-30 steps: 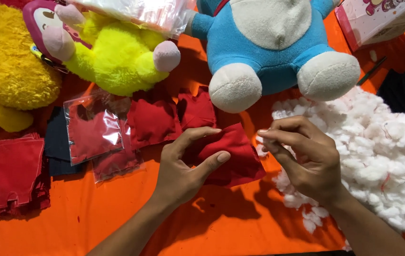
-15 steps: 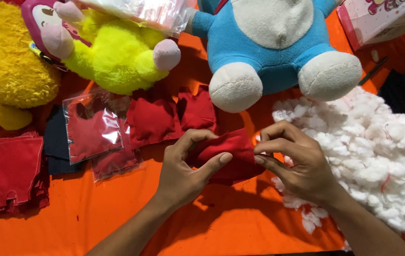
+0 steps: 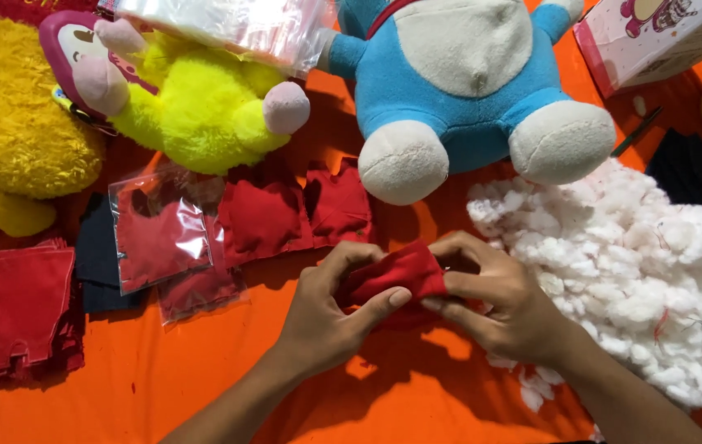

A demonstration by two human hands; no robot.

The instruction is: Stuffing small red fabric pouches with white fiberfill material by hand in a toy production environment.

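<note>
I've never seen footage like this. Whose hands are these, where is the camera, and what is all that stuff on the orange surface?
There is no machine here: a person works with two bare hands, filmed by a camera worn on the head and looking down.

The left hand and the right hand together pinch a small red fabric pouch over the orange cloth surface.

To the right lies a heap of white stuffing. Above sit a blue and white plush toy and a yellow-green plush toy, with a fuzzy yellow plush at far left.

On the left lie a stack of red fabric pieces, clear bags holding red fabric, and more red pouches.
</note>
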